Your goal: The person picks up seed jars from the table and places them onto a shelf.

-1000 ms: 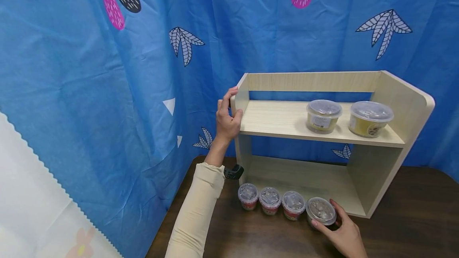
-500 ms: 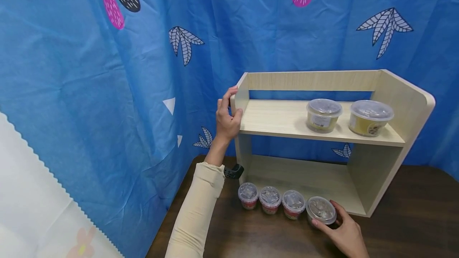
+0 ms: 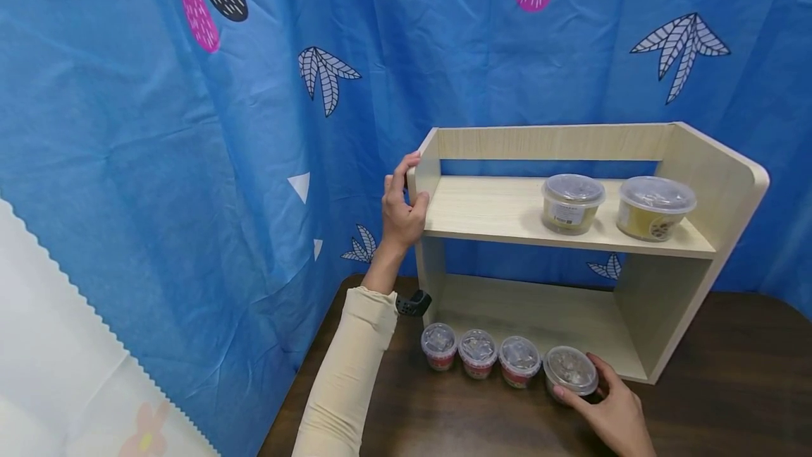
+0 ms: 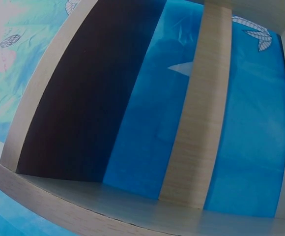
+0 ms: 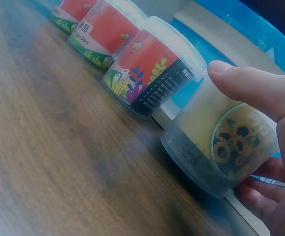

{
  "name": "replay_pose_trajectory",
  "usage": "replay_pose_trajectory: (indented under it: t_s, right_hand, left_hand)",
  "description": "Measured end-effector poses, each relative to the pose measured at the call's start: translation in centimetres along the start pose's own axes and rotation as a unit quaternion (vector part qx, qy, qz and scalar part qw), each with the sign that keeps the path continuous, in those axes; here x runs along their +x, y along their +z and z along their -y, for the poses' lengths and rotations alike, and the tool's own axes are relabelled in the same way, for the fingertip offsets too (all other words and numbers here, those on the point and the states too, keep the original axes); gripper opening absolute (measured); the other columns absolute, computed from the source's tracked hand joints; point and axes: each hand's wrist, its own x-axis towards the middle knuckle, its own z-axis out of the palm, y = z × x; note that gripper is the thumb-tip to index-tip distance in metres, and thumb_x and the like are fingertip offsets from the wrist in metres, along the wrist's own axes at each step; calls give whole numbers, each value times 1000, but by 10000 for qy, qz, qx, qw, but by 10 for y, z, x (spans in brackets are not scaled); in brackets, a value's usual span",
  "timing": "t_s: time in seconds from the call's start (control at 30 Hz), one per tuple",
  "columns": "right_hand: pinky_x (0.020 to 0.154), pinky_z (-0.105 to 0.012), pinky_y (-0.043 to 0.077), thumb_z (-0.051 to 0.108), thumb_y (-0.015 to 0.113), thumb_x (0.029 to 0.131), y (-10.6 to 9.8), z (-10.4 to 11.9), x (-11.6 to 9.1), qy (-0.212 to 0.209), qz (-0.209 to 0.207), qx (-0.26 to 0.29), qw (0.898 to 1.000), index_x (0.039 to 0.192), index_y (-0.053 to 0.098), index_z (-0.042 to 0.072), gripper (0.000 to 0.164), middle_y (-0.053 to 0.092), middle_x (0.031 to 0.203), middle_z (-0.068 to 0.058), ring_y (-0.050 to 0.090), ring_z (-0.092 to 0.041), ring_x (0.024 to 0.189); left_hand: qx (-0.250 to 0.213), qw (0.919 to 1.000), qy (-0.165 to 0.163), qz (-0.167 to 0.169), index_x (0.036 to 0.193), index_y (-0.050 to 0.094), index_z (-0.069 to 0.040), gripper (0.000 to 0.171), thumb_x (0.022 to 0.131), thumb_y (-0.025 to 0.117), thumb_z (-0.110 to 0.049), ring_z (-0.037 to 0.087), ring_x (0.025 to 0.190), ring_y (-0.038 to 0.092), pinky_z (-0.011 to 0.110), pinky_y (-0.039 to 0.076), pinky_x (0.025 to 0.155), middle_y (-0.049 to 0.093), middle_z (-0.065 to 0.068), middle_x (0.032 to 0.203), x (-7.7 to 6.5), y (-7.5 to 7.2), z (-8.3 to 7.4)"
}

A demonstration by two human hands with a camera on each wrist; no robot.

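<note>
My left hand (image 3: 404, 210) grips the upper left side panel of a pale wooden shelf (image 3: 495, 206), thumb on the inner face. Down at the front right, my right hand (image 3: 609, 407) holds a lidded clear plastic tub (image 3: 571, 370) between thumb and fingers. In the right wrist view this tub (image 5: 201, 142) has a yellow label with sunflowers and dark contents low inside, and it is close over the brown table (image 5: 78, 162). Left of it stands a row of smaller lidded cups, the nearest cup (image 5: 150, 69) with a red, flowered label.
Two lidded yellow-labelled tubs, a smaller tub (image 3: 573, 204) and a wider tub (image 3: 656, 209), stand on the right of the upper shelf. The lower board (image 3: 539, 309) lies behind the row of cups. A blue patterned curtain (image 3: 254, 125) hangs behind and to the left.
The tub in my right hand has shifted slightly right, leaving a small gap beside the nearest cup. My left hand stays on the side panel.
</note>
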Motion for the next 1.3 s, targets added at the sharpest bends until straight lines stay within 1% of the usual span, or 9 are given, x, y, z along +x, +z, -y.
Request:
replay_pose_trajectory:
  t_s: [0.2,0.4,0.6,0.67,0.77,0.83,1.03,1.17,1.3]
  right_hand:
    - [75,-41,54,43,87,71,-1,1,0,-63,-262,44,9996,138,46,-7,94,59,121,-37,62,-47,105]
    - [83,-52,51,42,88,70,-1,4,-1,-18,-393,169,9991,138,45,-7,94,57,123,-37,59,-50,110]
    - [80,-48,53,43,88,70,-3,7,-1,-25,-382,102,9992,139,45,-6,94,58,123,-37,61,-48,109]
    - [79,-43,54,42,88,69,-5,8,-1,-9,-390,142,9991,139,46,-6,94,57,123,-37,60,-48,110]
    - [75,-28,53,41,88,70,-7,9,-1,2,-416,197,9989,138,46,-6,94,58,122,-37,60,-49,110]
    - [73,-26,52,41,88,70,-8,10,-1,-11,-441,215,9988,138,46,-7,93,58,122,-37,61,-48,109]
    - [79,-48,53,40,89,69,-13,17,-1,-2,-524,267,9983,137,46,-8,93,57,121,-38,61,-49,107]
    - [82,-53,50,40,89,69,-17,23,-1,93,-522,302,9981,137,45,-9,95,57,122,-38,61,-49,106]
    - [80,-53,51,42,88,69,-19,28,0,207,-473,244,9984,138,44,-8,96,57,122,-37,62,-47,103]
  left_hand:
    - [22,10000,5,-41,133,51,-3,53,81,56,2,34,102,48,49,43,82,53,12,143,0,0,1]
    - [-16,10000,40,-58,132,51,-3,52,80,55,2,34,103,48,49,42,81,53,12,142,0,1,1]
    - [-48,10000,36,-56,132,51,-2,52,80,56,3,35,103,47,53,41,80,53,13,142,0,1,1]
    - [-26,10000,6,-42,132,51,-2,52,81,56,2,34,102,47,52,42,81,53,13,142,0,0,0]
    - [5,10000,-43,-19,133,50,-2,52,81,56,1,34,103,48,48,42,84,53,12,143,0,0,-2]
    - [16,10000,-71,-11,133,50,-2,52,81,55,0,34,103,48,47,42,84,53,12,143,0,0,-2]
    - [-9,10000,-75,-6,133,50,-2,53,81,56,2,34,104,48,47,42,85,52,12,143,0,0,-2]
    - [-14,10000,-56,-11,133,50,-2,53,80,56,4,34,105,48,46,42,85,52,12,143,-1,1,-1]
    - [-34,10000,-13,-32,132,50,-2,53,80,56,4,34,103,48,45,41,83,53,13,142,-1,1,0]
